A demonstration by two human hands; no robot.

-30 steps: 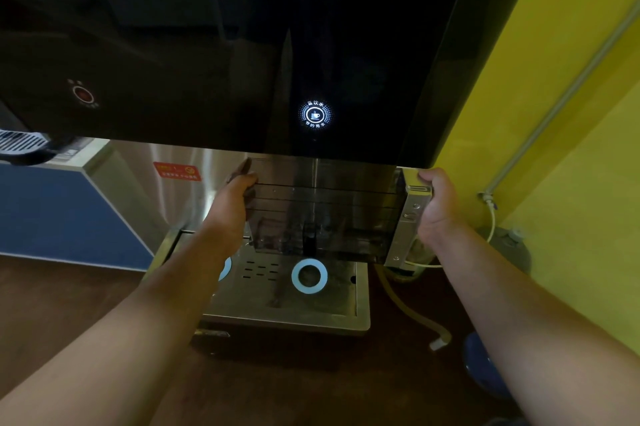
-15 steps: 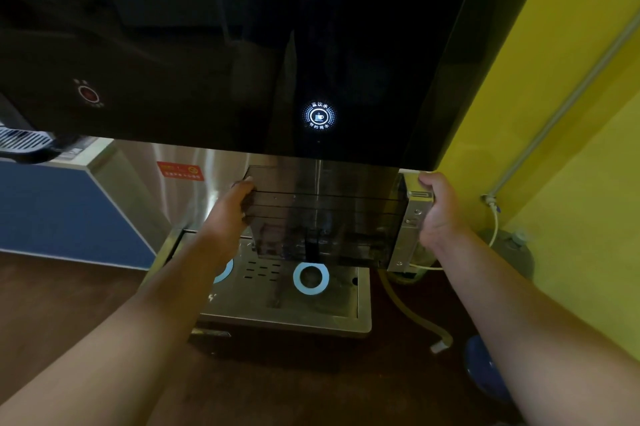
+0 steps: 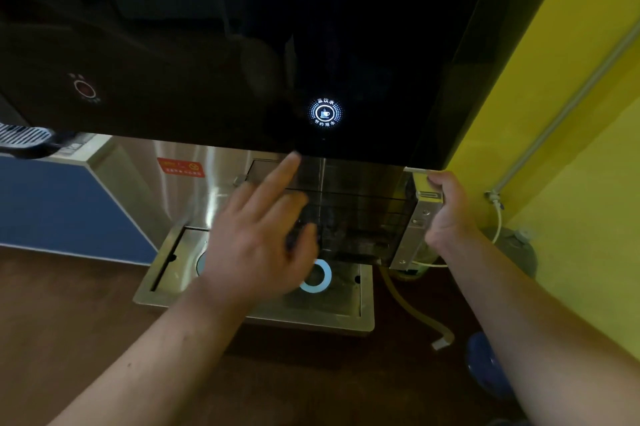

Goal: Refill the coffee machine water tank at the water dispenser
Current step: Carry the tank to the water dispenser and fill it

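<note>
One-hand hold here, sketchy imo. The right hand (image 3: pixel 446 214) is wrapped round the silver end of the smoky see-through rectangular water tank (image 3: pixel 356 211), which hangs just under the glossy black dispenser panel (image 3: pixel 207 45), above the stainless steel drip tray (image 3: pixel 311 321). The left hand (image 3: pixel 256 245) holds nothing, fingers spread, index reaching up toward the glowing round button (image 3: pixel 325 113). Once water adds weight, I reckon the unsupported left end could sag and slop over. The long axis runs left-right, roughly level, with the silver end toward the yellow wall (image 3: pixel 571 148).
</note>
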